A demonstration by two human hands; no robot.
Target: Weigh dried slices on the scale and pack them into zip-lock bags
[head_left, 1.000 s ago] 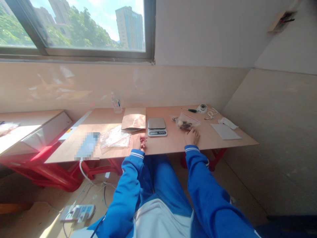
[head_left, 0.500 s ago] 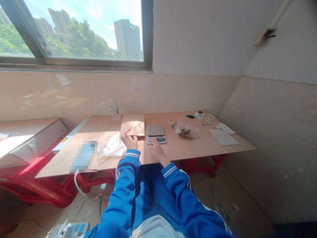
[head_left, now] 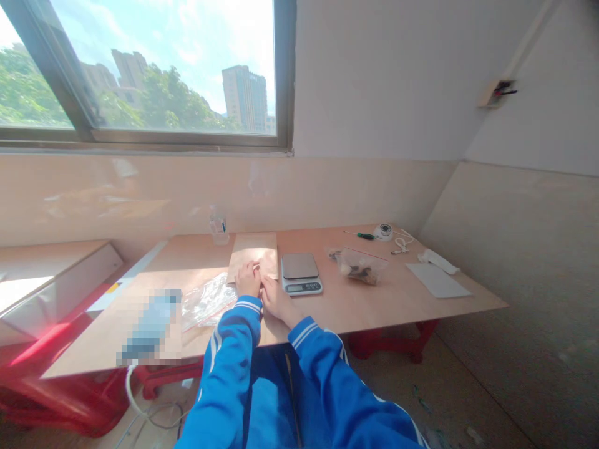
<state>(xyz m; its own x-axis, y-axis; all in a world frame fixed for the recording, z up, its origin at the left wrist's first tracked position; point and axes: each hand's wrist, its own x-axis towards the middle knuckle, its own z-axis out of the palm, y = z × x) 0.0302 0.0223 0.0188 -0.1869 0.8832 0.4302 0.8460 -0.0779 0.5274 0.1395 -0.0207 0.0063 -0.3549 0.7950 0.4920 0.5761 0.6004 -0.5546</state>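
A flat brown kraft paper bag [head_left: 255,249] lies on the table with sunlight across part of it. My left hand [head_left: 248,280] is over its near edge, fingers bent and closed on the paper. Close against it, my right hand [head_left: 276,300] pinches the same edge near the bag's right corner. The two hands almost touch, and they hide much of that edge. Just right of the bag is a white digital kitchen scale [head_left: 300,274] with nothing on its metal plate. Left of my left hand lies a clear zip bag [head_left: 208,302].
A zip bag with brown and pale pieces [head_left: 360,267] lies right of the scale. Farther right are a green-handled screwdriver [head_left: 365,236], a white dome camera [head_left: 384,232] and white paper [head_left: 437,280]. A plastic bottle [head_left: 218,226] stands by the wall; a blurred-out device [head_left: 152,327] lies left.
My right hand has moved left, from the front of the scale to the paper bag's near edge beside my left hand. The view has tilted up slightly.
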